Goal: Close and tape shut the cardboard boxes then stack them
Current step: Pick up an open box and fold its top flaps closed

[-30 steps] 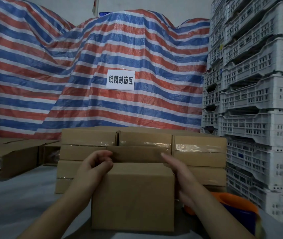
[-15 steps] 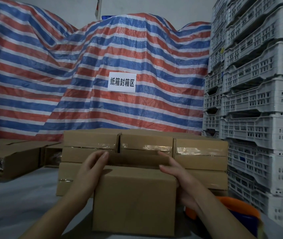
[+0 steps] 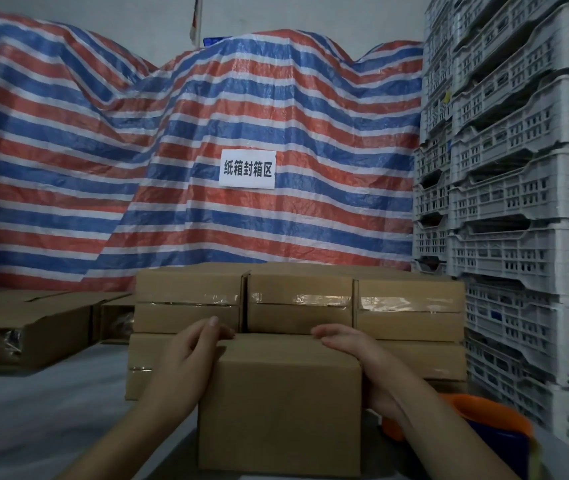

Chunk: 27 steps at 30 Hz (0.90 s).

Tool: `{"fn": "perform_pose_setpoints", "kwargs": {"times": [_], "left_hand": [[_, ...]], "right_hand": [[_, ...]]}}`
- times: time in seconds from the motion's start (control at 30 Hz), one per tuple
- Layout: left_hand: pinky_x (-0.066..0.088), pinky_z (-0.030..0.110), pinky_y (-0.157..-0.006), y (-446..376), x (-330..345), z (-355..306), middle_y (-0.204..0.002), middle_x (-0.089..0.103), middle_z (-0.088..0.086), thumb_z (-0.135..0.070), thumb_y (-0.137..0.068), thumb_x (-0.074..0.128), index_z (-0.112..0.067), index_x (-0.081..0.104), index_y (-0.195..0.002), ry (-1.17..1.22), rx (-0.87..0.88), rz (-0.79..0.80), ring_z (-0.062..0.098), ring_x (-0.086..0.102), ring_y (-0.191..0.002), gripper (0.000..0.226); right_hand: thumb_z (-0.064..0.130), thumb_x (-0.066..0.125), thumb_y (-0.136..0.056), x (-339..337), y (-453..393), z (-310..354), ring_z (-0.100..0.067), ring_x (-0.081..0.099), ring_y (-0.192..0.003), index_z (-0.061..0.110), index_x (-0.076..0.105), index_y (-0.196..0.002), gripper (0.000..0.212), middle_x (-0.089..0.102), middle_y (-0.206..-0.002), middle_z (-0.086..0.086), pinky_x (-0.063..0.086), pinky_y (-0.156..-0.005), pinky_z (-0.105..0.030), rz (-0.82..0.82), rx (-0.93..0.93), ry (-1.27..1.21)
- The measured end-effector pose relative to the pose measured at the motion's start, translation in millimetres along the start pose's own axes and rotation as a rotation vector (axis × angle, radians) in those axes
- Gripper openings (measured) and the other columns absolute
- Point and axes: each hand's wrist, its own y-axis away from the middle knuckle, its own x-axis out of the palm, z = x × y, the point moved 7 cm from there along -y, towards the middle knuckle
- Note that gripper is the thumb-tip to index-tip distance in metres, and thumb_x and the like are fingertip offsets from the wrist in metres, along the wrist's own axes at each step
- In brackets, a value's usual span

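From the head camera I see a plain cardboard box (image 3: 279, 410) standing dead centre on the grey table (image 3: 34, 410), close to me. My left hand (image 3: 186, 362) grips its top left corner, fingers curled over the upper edge; my right hand (image 3: 355, 355) wraps the top right corner the same way, thumb side down the box's flank. Right behind it, almost touching, sits a stack of taped boxes (image 3: 297, 303), three across on top with more beneath, so there's little room forward. Open table lies to the left, up to some flat open boxes (image 3: 27, 323) at the far left edge. On the right, an orange tape dispenser (image 3: 484, 414) sits just beside my wrist, and white plastic crates (image 3: 525, 202) tower along that side. A striped tarp (image 3: 172, 150) with a white sign (image 3: 247, 169) closes the back.
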Motion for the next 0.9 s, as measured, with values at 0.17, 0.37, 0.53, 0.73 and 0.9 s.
{"fn": "perform_pose_setpoints", "kwargs": {"times": [0.17, 0.37, 0.53, 0.73, 0.9], "left_hand": [[0.043, 0.006, -0.070, -1.8, 17.3, -44.5, -0.099, 0.062, -0.033, -0.069, -0.086, 0.028, -0.043, 0.061, -0.103, -0.219, 0.165, 0.248, -0.014, 0.057, -0.093, 0.045], [0.036, 0.028, -0.086, -13.0, 68.1, -42.3, -0.140, 0.051, -0.013, -0.091, -0.072, 0.010, -0.042, 0.039, -0.142, -0.739, 0.054, 0.737, 0.008, 0.049, -0.121, 0.090], [0.026, 0.034, -0.107, -7.8, 63.9, -36.1, -0.159, 0.028, -0.009, -0.099, -0.059, 0.012, -0.038, 0.018, -0.153, -0.727, -0.084, 0.822, 0.013, 0.030, -0.142, 0.113], [0.018, 0.038, -0.115, -5.7, 64.0, -37.8, -0.162, 0.019, -0.009, -0.087, -0.079, 0.018, -0.036, 0.014, -0.155, -0.701, -0.103, 0.847, 0.014, 0.020, -0.147, 0.091], [0.022, 0.036, -0.111, -8.8, 65.4, -35.8, -0.160, 0.025, -0.007, -0.081, -0.086, 0.019, -0.036, 0.019, -0.154, -0.717, -0.087, 0.829, 0.015, 0.027, -0.144, 0.081]], "right_hand": [[0.013, 0.061, -0.095, 2.0, 1.9, -0.1, -0.025, 0.065, -0.083, 0.018, 0.075, -0.102, 0.016, 0.071, -0.097, -0.011, 0.052, -0.064, -0.030, 0.009, 0.013, -0.004], [0.018, 0.061, -0.097, 5.4, 7.7, 4.7, -0.029, 0.064, -0.092, 0.020, 0.072, -0.104, 0.014, 0.067, -0.109, -0.016, 0.052, -0.072, -0.036, 0.026, 0.032, 0.058], [0.034, 0.054, -0.103, -1.2, 14.5, 15.3, -0.019, 0.064, -0.102, 0.028, 0.069, -0.113, 0.019, 0.067, -0.114, -0.003, 0.054, -0.077, -0.030, -0.020, -0.026, 0.321], [0.066, 0.034, -0.099, -61.5, 46.0, 36.9, -0.010, 0.064, -0.085, 0.029, 0.063, -0.101, 0.047, 0.069, -0.095, 0.005, 0.056, -0.080, -0.032, -0.325, -0.195, 1.380], [0.080, 0.038, -0.088, -94.7, 74.1, 9.9, -0.012, 0.056, -0.072, 0.028, 0.056, -0.085, 0.055, 0.056, -0.078, 0.009, 0.045, -0.062, -0.030, -0.402, -0.053, 1.697]]}}
